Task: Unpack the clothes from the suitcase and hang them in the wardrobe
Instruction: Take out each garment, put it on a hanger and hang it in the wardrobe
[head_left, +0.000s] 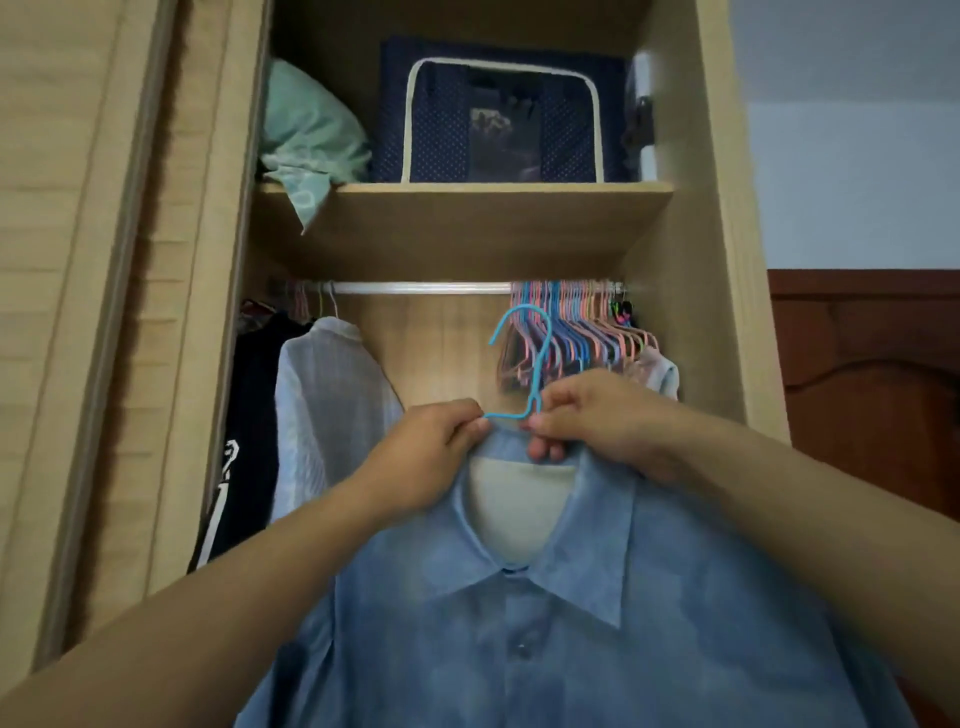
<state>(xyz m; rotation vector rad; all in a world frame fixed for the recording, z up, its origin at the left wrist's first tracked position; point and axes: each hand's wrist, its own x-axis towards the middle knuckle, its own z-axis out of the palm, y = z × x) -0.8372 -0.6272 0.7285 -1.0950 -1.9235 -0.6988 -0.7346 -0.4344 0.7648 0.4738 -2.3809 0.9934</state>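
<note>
A person is holding a blue shirt up in front of an open wardrobe, near the camera and below the rail. The left hand is pinching the shirt's collar together with the left arm of a blue hanger, its grip clamped on both; the right hand is pinching the hanger at its neck and the collar beside it, fingers curled round them. The hanger's hook is standing up between the hands, just below the rail and not on it. On the rail's left a white shirt and a black garment are hanging; the black one is showing white markings that cannot be read. On the right a bunch of empty pink and blue hangers is crowding the rail. On the shelf above, a navy dotted storage box is sitting to the right of a pale green bundle. No label or brand can be read anywhere.
</note>
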